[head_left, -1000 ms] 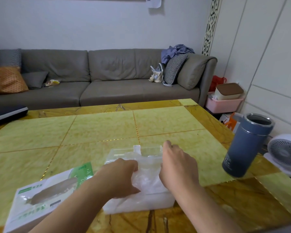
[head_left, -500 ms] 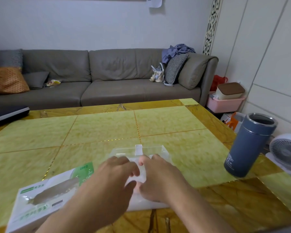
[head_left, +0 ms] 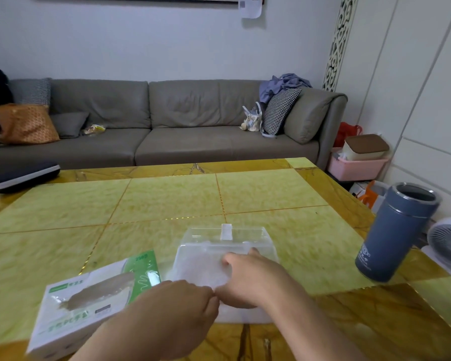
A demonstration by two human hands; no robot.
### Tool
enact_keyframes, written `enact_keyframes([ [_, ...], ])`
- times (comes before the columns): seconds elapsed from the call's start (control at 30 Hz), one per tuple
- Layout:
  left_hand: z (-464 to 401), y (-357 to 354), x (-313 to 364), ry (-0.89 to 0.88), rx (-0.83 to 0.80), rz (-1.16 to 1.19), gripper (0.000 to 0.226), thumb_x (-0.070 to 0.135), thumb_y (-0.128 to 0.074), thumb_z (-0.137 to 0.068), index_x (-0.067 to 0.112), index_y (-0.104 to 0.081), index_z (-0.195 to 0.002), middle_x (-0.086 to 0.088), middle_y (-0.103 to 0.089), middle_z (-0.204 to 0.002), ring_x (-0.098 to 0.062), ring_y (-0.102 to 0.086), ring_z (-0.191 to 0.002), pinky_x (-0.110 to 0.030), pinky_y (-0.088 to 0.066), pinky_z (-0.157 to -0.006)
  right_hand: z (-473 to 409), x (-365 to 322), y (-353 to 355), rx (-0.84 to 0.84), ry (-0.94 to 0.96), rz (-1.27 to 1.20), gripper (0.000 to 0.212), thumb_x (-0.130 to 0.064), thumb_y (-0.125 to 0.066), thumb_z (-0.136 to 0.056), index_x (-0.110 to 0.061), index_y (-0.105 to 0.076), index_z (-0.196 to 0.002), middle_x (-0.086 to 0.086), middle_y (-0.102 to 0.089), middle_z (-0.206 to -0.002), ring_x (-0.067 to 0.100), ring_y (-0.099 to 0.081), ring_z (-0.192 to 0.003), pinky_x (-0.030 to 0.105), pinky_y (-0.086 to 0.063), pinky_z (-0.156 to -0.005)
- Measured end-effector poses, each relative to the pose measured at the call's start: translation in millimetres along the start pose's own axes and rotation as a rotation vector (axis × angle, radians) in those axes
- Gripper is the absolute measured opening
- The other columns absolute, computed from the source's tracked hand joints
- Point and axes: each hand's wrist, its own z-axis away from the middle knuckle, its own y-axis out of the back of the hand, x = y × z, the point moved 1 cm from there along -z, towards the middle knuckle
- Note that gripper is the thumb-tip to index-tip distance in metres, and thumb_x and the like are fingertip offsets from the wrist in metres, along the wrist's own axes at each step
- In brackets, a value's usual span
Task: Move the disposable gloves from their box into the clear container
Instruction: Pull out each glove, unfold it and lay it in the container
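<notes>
The gloves are lying as a pale, crinkled wad inside the container, which is sitting on the desk with its lid tipped up at the far side, so the moving itself is looking all but done; what is left, by my reading, is tucking the wad down and closing the lid. The box is lying just left of the container, slanted, and whether any gloves are remaining in it I cannot tell. The right hand is resting over the near right part of the container, fingers bent and pressing down onto the gloves rather than gripping them. The left hand is hovering at the container's near left corner, overlapping the box's end, its fingers curled loosely with the tips meeting the right hand; it is holding nothing that I can make out. A blue flask is standing well to the right of the container, near the desk's edge.
</notes>
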Motion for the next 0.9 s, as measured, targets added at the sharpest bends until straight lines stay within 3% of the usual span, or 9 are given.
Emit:
enact_keyframes([
  [0.07,0,6,2,0.049,-0.030,-0.006,0.034,0.041,-0.026,-0.104,0.025,-0.048,-0.084,0.000,-0.060,-0.097,-0.023,-0.060,-0.096,-0.036,-0.044,-0.079,-2,0,2,-0.044,-0.008,0.022,0.067,-0.041,-0.060,-0.088,-0.039,-0.041,-0.152,0.005,-0.025,-0.165,0.027,-0.061,-0.122,0.035,-0.046,-0.082],
  [0.13,0,15,13,0.051,0.052,-0.117,0.022,0.026,-0.036,-0.097,0.028,-0.058,-0.101,0.001,-0.058,-0.108,-0.022,-0.056,-0.109,-0.034,-0.040,-0.085,-6,-1,5,-0.093,-0.016,0.057,0.067,-0.039,-0.059,-0.092,-0.036,-0.038,-0.155,0.007,-0.016,-0.171,0.028,-0.057,-0.131,0.039,-0.048,-0.090],
  [0.23,4,22,40,-0.005,0.161,-0.216,0.034,0.015,-0.040,-0.089,0.023,-0.055,-0.119,0.000,-0.045,-0.114,-0.022,-0.041,-0.116,-0.031,-0.030,-0.089,-12,-4,11,-0.183,-0.013,0.102,0.067,-0.031,-0.057,-0.100,-0.027,-0.029,-0.161,0.011,-0.013,-0.172,0.027,-0.045,-0.144,0.041,-0.047,-0.103],
  [0.37,2,7,45,0.059,0.075,-0.096,0.027,0.017,-0.042,-0.093,0.019,-0.049,-0.119,-0.001,-0.034,-0.104,-0.019,-0.042,-0.108,-0.026,-0.040,-0.092,-13,-6,13,-0.180,-0.022,0.110,0.063,-0.033,-0.061,-0.097,-0.026,-0.038,-0.156,0.011,-0.038,-0.155,0.025,-0.053,-0.130,0.043,-0.050,-0.107],
  [0.47,0,7,38,0.087,0.070,-0.072,0.006,0.026,-0.039,-0.098,0.025,-0.043,-0.102,0.001,-0.032,-0.098,-0.018,-0.041,-0.101,-0.027,-0.040,-0.089,-9,-7,12,-0.162,-0.018,0.103,0.066,-0.039,-0.060,-0.096,-0.027,-0.038,-0.156,0.009,-0.043,-0.153,0.024,-0.053,-0.130,0.041,-0.051,-0.105],
  [0.57,-3,5,31,0.074,0.119,-0.078,0.019,0.034,-0.029,-0.104,0.027,-0.044,-0.093,0.002,-0.043,-0.097,-0.018,-0.042,-0.098,-0.032,-0.040,-0.093,-8,-6,10,-0.158,-0.040,0.079,0.067,-0.032,-0.056,-0.094,-0.027,-0.036,-0.158,0.012,-0.040,-0.157,0.027,-0.056,-0.127,0.041,-0.052,-0.103],
  [0.67,-5,3,22,0.076,0.014,0.019,0.030,0.029,-0.028,-0.107,0.018,-0.055,-0.098,-0.001,-0.057,-0.102,-0.022,-0.054,-0.098,-0.040,-0.049,-0.091,-6,-6,11,-0.168,-0.053,0.069,0.067,-0.033,-0.060,-0.094,-0.026,-0.037,-0.156,0.011,-0.042,-0.154,0.027,-0.055,-0.128,0.042,-0.052,-0.103],
  [0.77,-5,5,17,0.145,0.110,0.108,0.023,0.032,-0.035,-0.104,0.024,-0.053,-0.093,0.005,-0.059,-0.098,-0.019,-0.056,-0.087,-0.033,-0.048,-0.075,-3,-10,13,-0.188,-0.067,0.077,0.072,-0.044,-0.065,-0.092,-0.026,-0.038,-0.156,0.010,-0.044,-0.154,0.028,-0.052,-0.133,0.045,-0.051,-0.106],
  [0.9,-11,11,32,0.119,0.265,0.182,0.026,0.019,-0.041,-0.095,0.032,-0.050,-0.116,0.013,-0.053,-0.102,-0.011,-0.057,-0.093,-0.028,-0.048,-0.072,-11,-14,8,-0.261,-0.056,0.119,0.076,-0.045,-0.053,-0.072,-0.025,-0.049,-0.145,0.013,-0.051,-0.149,0.033,-0.060,-0.123,0.049,-0.048,-0.108],
])
